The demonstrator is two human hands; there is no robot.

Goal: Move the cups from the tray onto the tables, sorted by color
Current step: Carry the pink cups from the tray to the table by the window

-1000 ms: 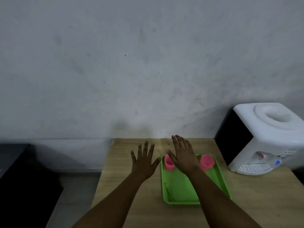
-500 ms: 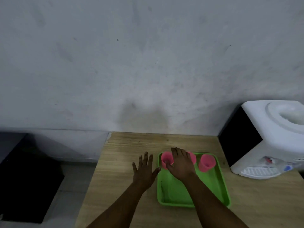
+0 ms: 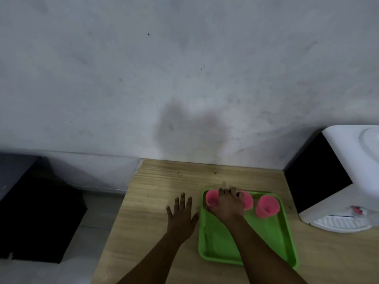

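Grasp step: the right hand [image 3: 227,203] curls around the far-left cup [image 3: 212,198] on the tray [image 3: 270,240]; the left hand [image 3: 181,217] rests flat, fingers spread. Next comes lifting it straight up.

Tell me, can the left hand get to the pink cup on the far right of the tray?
Probably not easily. The left hand lies flat on the table left of the tray, and the right hand and two nearer cups stand between it and the rightmost cup.

I note three cups [image 3: 267,206] along tray's [image 3: 286,240] far end; tray on counter [image 3: 155,193]; dispenser [image 3: 346,181] right of it.
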